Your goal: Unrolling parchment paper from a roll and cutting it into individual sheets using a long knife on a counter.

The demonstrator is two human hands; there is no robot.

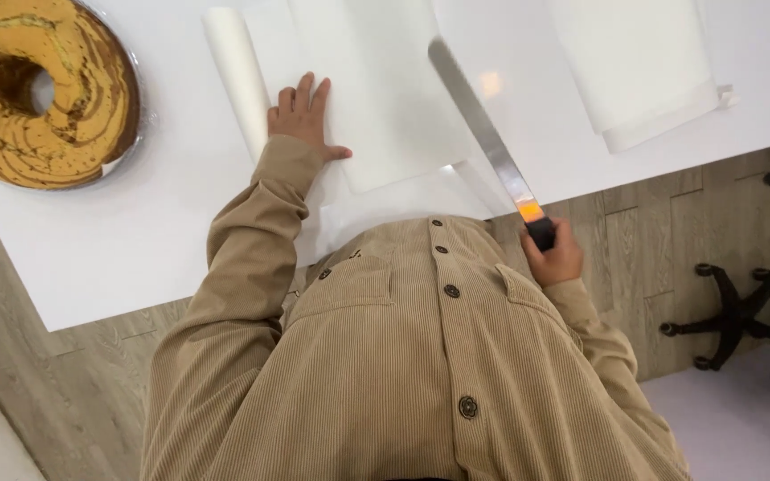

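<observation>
My left hand (pixel 303 116) lies flat, fingers spread, on a white sheet of paper (pixel 376 98) spread on the white table (pixel 126 232). The sheet's left edge curls into a roll (pixel 235 76). My right hand (pixel 554 256) is closed around the dark handle of a long metal spatula knife (pixel 483 125). Its blade reaches up and left over the table, beside the sheet's right edge. My tan corduroy shirt fills the lower part of the view.
A marbled ring cake (pixel 42 89) on a clear plate sits at the table's far left. Another rolled white sheet (pixel 643 71) lies at the upper right. A black chair base (pixel 728 312) stands on the wooden floor to the right.
</observation>
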